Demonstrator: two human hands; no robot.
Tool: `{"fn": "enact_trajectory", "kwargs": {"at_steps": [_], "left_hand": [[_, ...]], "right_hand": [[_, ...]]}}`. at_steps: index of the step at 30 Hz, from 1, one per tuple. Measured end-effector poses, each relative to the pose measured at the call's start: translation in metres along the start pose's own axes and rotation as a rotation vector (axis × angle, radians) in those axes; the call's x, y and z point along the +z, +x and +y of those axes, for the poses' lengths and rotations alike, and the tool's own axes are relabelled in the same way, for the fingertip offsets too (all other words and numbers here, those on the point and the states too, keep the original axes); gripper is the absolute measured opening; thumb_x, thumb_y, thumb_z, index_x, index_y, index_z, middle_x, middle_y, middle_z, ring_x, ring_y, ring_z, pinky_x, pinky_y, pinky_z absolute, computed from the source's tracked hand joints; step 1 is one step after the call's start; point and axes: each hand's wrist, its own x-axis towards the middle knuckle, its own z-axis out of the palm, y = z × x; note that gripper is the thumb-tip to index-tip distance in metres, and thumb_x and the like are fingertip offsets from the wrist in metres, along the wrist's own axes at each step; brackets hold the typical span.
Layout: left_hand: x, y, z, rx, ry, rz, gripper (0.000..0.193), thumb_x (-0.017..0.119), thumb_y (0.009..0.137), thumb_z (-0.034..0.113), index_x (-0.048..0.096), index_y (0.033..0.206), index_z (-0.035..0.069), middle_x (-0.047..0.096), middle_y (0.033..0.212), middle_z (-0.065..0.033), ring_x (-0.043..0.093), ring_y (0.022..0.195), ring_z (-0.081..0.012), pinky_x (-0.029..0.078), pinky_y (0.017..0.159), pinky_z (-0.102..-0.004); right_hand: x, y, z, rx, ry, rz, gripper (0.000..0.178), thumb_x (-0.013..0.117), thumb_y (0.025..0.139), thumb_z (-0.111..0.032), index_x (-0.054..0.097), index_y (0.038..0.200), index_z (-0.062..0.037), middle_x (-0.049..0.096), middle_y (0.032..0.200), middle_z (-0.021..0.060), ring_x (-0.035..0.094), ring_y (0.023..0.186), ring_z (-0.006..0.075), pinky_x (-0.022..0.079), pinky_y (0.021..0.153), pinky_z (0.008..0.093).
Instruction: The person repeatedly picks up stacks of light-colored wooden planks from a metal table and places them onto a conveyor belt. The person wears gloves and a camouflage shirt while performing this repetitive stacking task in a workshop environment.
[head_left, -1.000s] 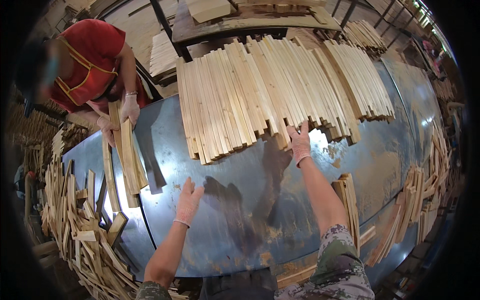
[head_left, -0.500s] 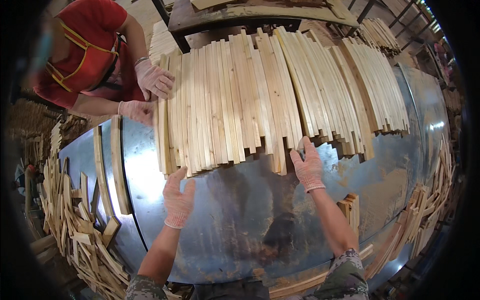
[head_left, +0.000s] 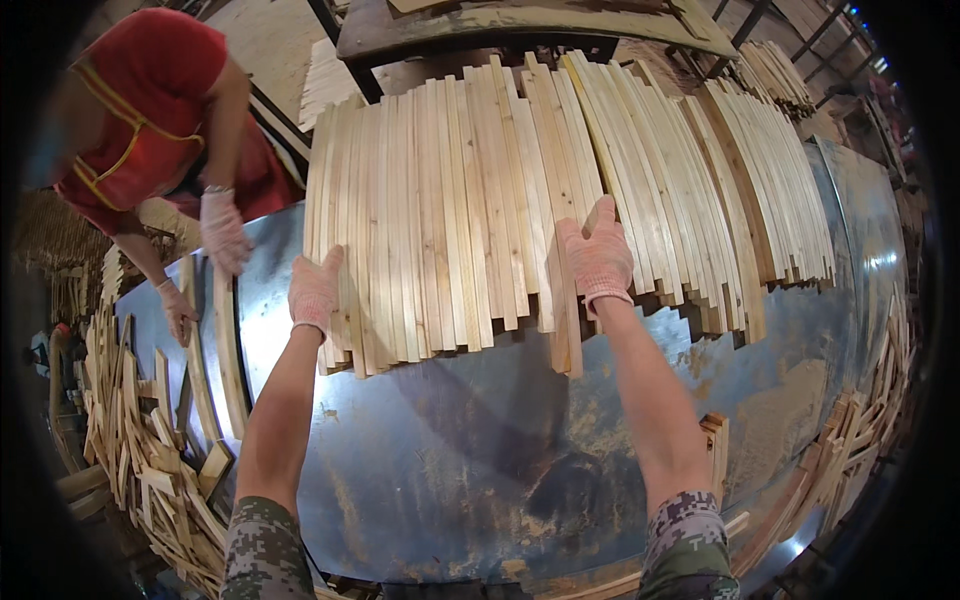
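both forearms reach forward, well apart, with the gloved left grip and right grip partly spread.

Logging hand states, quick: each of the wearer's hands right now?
Left pink-gloved hand: open, at left end of long pale wooden strips.
Right pink-gloved hand: on the strips; grip cannot be told.

It's a woodwkg wkshp: wood strips, stick heap & metal tbl.

Matt wooden strips, glossy metal table
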Motion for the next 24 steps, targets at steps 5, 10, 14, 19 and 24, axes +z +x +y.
{"fn": "enact_trajectory", "kwargs": {"at_steps": [5,10,14,19,24], "left_hand": [[0.015,0.0,-0.028,0.132,0.011,0.143,0.083,0.071,0.09,0.066,0.058,0.13,-0.006,0.072,0.121,-0.0287,0.068,0.116,-0.0484,0.053,0.101,-0.05],[0.0,-0.061,-0.067,0.101,-0.117,0.072,0.081,0.076,0.087,0.061,0.059,0.13,-0.005,0.071,0.12,-0.0277,0.069,0.113,-0.0474,0.054,0.098,-0.049],[-0.007,-0.123,-0.135,0.046,-0.039,0.056,0.072,0.082,0.083,0.051,0.059,0.122,-0.005,0.071,0.113,-0.0274,0.069,0.107,-0.0469,0.054,0.095,-0.0489],[-0.025,-0.227,-0.241,0.161,-0.199,0.018,0.06,0.081,0.086,0.041,0.059,0.117,-0.005,0.068,0.112,-0.0273,0.065,0.103,-0.0457,0.052,0.095,-0.05],[-0.051,-0.327,-0.352,0.092,-0.321,-0.014,0.046,0.077,0.09,0.032,0.06,0.111,-0.005,0.068,0.105,-0.0203,0.066,0.092,-0.0331,0.052,0.086,-0.045]], "right_hand": [[0.002,-0.016,0.005,-0.015,-0.013,0.054,0.09,0.064,0.094,-0.056,0.034,0.165,-0.0087,0.062,0.137,0.0313,0.064,0.124,0.047,0.051,0.106,0.0532],[-0.015,-0.092,0.026,0.029,0.028,0.011,0.089,0.065,0.094,-0.055,0.036,0.162,-0.0066,0.063,0.13,0.0332,0.064,0.119,0.0518,0.051,0.101,0.0565],[-0.015,-0.169,0.075,0.051,0.098,-0.005,0.085,0.066,0.094,-0.054,0.041,0.158,-0.0051,0.066,0.128,0.0305,0.063,0.119,0.0503,0.051,0.101,0.0556],[-0.02,-0.289,0.155,0.253,0.068,-0.065,0.077,0.06,0.096,-0.057,0.054,0.15,-0.0028,0.066,0.134,0.0314,0.064,0.123,0.0484,0.05,0.105,0.0522],[-0.062,-0.415,0.172,0.357,-0.021,-0.27,0.077,0.054,0.096,-0.064,0.063,0.142,-0.0033,0.073,0.12,0.0291,0.067,0.118,0.0474,0.051,0.105,0.0503]]}}
